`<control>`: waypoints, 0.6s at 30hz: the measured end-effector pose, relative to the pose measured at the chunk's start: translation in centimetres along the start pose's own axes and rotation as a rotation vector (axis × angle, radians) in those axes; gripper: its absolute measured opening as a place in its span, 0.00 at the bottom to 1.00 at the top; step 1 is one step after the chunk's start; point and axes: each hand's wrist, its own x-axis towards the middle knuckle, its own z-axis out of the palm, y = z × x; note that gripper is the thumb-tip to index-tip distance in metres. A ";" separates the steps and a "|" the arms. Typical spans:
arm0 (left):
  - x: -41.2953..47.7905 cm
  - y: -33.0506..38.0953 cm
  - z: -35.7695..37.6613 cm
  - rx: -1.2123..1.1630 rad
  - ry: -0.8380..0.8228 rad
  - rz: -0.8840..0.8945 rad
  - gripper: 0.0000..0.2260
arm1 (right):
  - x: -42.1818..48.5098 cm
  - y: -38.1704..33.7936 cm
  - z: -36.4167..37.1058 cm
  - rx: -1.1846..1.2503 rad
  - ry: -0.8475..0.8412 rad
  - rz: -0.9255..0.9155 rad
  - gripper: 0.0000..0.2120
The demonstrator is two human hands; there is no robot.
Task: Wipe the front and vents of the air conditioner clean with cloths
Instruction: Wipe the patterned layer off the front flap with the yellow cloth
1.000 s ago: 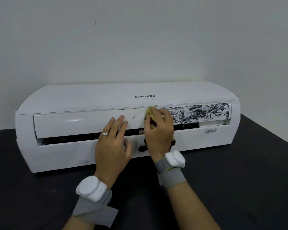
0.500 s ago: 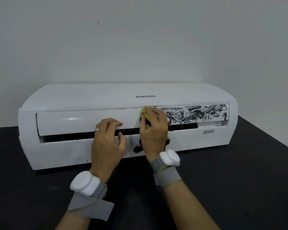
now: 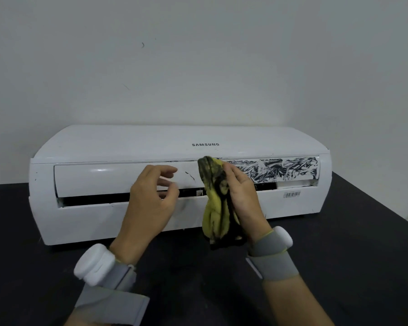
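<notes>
With right hand (image 3: 243,198): gripping crumpled, black-stained yellow cloth (image 3: 212,208) in front of long white plastic air conditioner (image 3: 127,147). With left hand (image 3: 149,203): hovering alongside, loosely curled, grasping nothing.

Brand lettering (image 3: 205,144): "SAMSUNG", grey capitals, one line, centred on the upper front panel of the white air conditioner (image 3: 127,147), just above the seam over the vent flap. Legible in full.

Barcode label (image 3: 291,194): small white sticker on the lower front body, right end, below the vent opening. Black bars visible; a line of fine print above the bars is too small to read. No digits can be made out.
</notes>
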 end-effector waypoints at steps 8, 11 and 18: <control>-1.1 2.2 1.1 -0.173 -0.205 -0.177 0.08 | 0.0 -0.9 0.6 0.402 -0.131 0.525 0.21; -1.4 2.6 1.3 -0.203 -0.183 -0.191 0.04 | -0.2 -1.0 0.6 0.379 -0.134 0.538 0.22; -2.0 3.8 1.7 -0.230 -0.117 -0.114 0.08 | -0.6 -1.2 1.5 0.238 0.049 0.333 0.17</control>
